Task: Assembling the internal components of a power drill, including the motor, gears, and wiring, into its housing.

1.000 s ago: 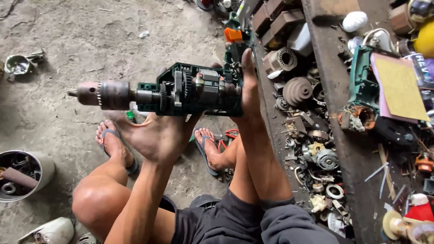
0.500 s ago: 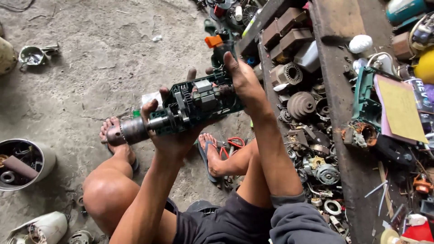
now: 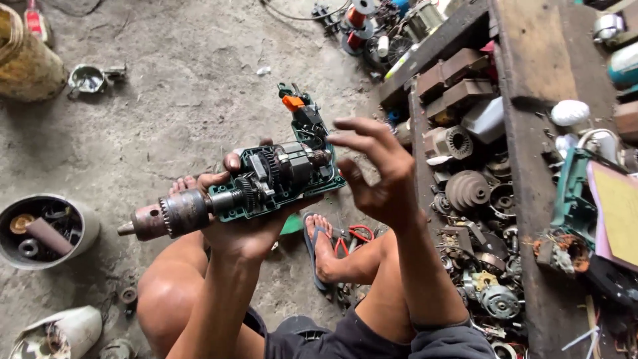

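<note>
Above the concrete floor, an opened green drill is being cradled underneath in the left hand, internals exposed upward; the right hand is being held spread, empty.

Bare concrete floor lies open from nine to twelve o'clock of the opened electric drill, the widest free stretch. At eight o'clock a round tin of parts blocks the way; at ten a small metal cup sits well apart. From one to five o'clock the wooden bench and its heap of motor parts close off the side just beside the right hand. Below, knees and feet fill the ground.
</note>
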